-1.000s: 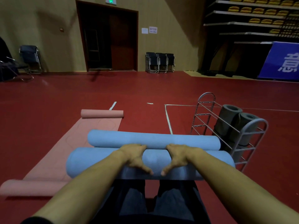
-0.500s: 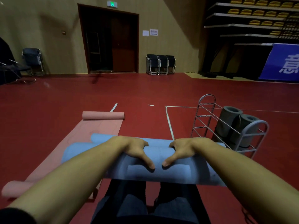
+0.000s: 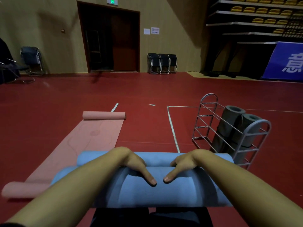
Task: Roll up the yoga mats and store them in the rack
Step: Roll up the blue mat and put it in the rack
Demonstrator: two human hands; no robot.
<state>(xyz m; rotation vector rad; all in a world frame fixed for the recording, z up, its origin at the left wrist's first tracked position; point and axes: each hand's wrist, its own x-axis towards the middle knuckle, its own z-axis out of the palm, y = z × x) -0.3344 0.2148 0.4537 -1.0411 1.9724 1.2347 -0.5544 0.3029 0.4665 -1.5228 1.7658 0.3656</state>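
A blue yoga mat (image 3: pixel 155 194) lies across my lap, rolled into a thick near roll. Its far end forms a thinner roll (image 3: pixel 157 158) right behind, touching the near one. My left hand (image 3: pixel 136 163) and my right hand (image 3: pixel 185 163) grip the top of the near roll side by side. Their thumbs point toward me and their fingers curl over the far side. A pink mat (image 3: pixel 91 136) lies flat on the floor to the left, both ends curled. The metal rack (image 3: pixel 252 128) stands at the right with two grey rolled mats (image 3: pixel 229 122) in it.
Red gym floor with white lines (image 3: pixel 172 128) runs between the pink mat and the rack. Folded chairs (image 3: pixel 162 63) stand against the far wall beside a dark doorway (image 3: pixel 113 38). More chairs (image 3: pixel 31 61) are at the far left, and a blue banner (image 3: pixel 285 61) at the right.
Both hands have pushed the near blue roll forward until it meets the far rolled end. The near roll looks thicker and closer to me.
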